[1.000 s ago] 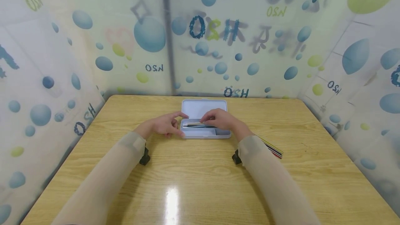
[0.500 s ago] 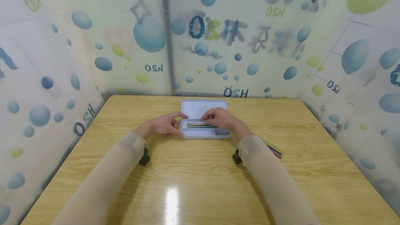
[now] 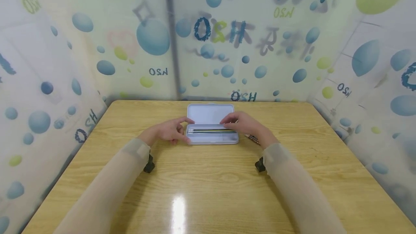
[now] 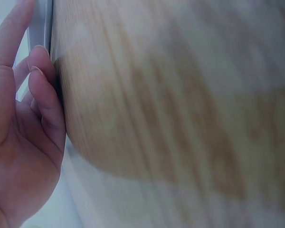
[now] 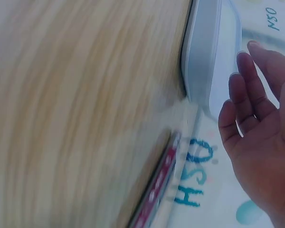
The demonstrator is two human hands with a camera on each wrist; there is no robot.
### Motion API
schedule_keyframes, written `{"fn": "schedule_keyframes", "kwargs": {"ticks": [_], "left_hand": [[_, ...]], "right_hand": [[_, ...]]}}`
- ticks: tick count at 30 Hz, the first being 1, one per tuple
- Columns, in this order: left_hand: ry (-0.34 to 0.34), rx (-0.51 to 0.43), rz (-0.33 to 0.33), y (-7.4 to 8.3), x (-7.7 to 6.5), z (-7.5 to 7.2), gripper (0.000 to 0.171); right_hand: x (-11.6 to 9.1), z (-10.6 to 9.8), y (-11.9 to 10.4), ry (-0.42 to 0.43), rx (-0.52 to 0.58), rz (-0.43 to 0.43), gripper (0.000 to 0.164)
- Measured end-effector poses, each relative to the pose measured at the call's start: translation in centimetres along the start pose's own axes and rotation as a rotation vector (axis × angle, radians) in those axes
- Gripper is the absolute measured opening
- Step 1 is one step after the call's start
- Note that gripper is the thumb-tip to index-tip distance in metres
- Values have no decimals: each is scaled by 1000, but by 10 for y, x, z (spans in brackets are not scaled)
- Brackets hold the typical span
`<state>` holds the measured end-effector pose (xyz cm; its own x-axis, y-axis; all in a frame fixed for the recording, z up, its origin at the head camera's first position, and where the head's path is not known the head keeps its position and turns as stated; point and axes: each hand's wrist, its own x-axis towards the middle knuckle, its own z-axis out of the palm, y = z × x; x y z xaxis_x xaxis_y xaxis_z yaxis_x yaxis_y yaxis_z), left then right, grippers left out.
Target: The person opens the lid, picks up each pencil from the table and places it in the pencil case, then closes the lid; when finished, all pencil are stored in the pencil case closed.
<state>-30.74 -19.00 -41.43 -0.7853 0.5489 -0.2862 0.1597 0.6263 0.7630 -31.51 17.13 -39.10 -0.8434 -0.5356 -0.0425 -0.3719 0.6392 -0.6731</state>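
A white pencil case (image 3: 204, 140) lies with its lid (image 3: 210, 113) raised at the back. Several slim pencils (image 3: 208, 131) lie lengthwise in its rear compartment. My left hand (image 3: 169, 130) holds the case's left end, index finger at the back corner and thumb at the front corner; in the left wrist view its other fingers (image 4: 45, 95) are curled. Over the right end of the case is my right hand (image 3: 243, 122), fingers loosely bent and nothing between them. In the right wrist view its fingertips overlap the case's edge (image 5: 199, 61).
More pencils (image 3: 252, 139) lie on the wooden table (image 3: 208, 180) right of the case, partly hidden by my right wrist. One with a red pattern (image 5: 156, 190) shows in the right wrist view. A printed curtain wall (image 3: 260, 46) stands behind the table.
My right hand has moved right and uncovered more of the pencils in the case, which now lie straighter in the compartment. My left hand has stayed at the case's left end.
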Motion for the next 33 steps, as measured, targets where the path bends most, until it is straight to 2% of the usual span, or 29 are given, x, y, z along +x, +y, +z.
{"fn": "schedule_keyframes", "kwargs": {"ticks": [4, 13, 24, 33], "left_hand": [[2, -1, 7, 0, -1, 0, 88], [7, -5, 11, -2, -1, 0, 88], [8, -10, 9, 1, 0, 0, 86], [6, -17, 1, 0, 0, 1, 86]], "right_hand": [[-15, -9, 6, 10, 5, 27, 27], [-47, -27, 29, 21, -8, 27, 28], [-85, -55, 65, 58, -4, 110, 29], [-105, -66, 87, -11, 32, 179, 32]]}}
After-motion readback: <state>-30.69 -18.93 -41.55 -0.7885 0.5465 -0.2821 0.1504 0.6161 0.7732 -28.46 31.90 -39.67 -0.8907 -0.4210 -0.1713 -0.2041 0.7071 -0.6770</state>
